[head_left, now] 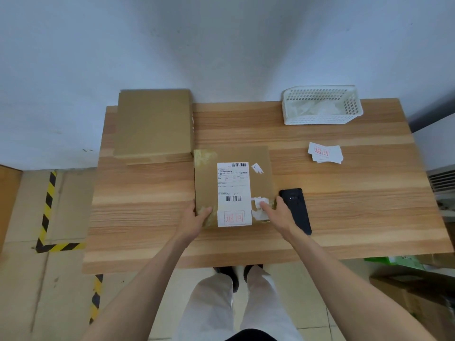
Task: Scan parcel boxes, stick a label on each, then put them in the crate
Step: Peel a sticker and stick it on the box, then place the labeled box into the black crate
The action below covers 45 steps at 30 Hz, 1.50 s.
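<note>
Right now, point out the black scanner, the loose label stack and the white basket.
black scanner (pixel 296 211): head view, middle of its dark body.
loose label stack (pixel 324 152): head view, top label's red stamp.
white basket (pixel 317 119): head view, near perforated wall.

The person has 2 bare forearms with no sleeves reaching into view and no watch, ring or glove showing on either one. The left hand and the right hand are both uncovered, with short, plain fingernails as far as can be told. The legs are clad in light, off-white trousers of a loose cut, with soft creases running down each leg. Below the cuffs sit 2 dark shoes, black or near black, mostly hidden beneath the trouser hems. At the bottom edge of the view a strip of black garment shows at the waist.
</note>
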Motion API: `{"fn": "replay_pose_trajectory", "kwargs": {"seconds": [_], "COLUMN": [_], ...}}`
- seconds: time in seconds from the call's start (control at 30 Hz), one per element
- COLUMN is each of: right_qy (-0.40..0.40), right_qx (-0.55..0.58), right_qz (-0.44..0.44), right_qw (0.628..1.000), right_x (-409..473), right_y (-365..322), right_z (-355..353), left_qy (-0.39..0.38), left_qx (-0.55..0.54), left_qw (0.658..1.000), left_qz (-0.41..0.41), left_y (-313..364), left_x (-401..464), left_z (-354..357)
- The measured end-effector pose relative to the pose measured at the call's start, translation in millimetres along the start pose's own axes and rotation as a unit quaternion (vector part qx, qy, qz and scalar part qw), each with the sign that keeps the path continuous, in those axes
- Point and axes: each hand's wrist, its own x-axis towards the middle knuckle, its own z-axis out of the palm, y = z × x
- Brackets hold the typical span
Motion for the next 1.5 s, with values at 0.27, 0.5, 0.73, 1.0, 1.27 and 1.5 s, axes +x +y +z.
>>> {"fn": "replay_pose_trajectory", "kwargs": {"seconds": [0.27,0.5,0.73,1.0,1.27,1.5], "right_qy": [0.047,0.119,0.257,0.438,0.534,0.604], "right_qx": [0.058,0.121,0.152,0.156,0.196,0.235], "right_qz": [-0.071,-0.153,-0.239,-0.244,-0.237,-0.203], "right_qw": [0.995,0.974,0.924,0.851,0.787,0.734], "right_x": [-18.7,-46.2,-103.2,-194.6,-302.8,-390.3], "right_y": [-10.8,-68.6,-104.0,-52.3,44.4,131.2], "right_z": [-20.3,-78.2,-197.0,-350.1,-449.1,-488.3], "left_qy": [0.011,0.013,-0.022,-0.136,-0.275,-0.386], "left_qx": [-0.039,-0.005,0.035,0.024,0.06,0.084], "left_qw": [0.998,0.981,0.936,0.886,0.804,0.741], "left_qz": [0.05,0.194,0.35,0.443,0.524,0.542], "left_y": [28.9,132.3,267.7,371.9,415.4,407.9], "left_x": [-20.0,-28.9,-52.3,-126.0,-222.1,-303.4], "left_z": [-1.8,2.3,64.9,218.0,371.4,490.5]}}
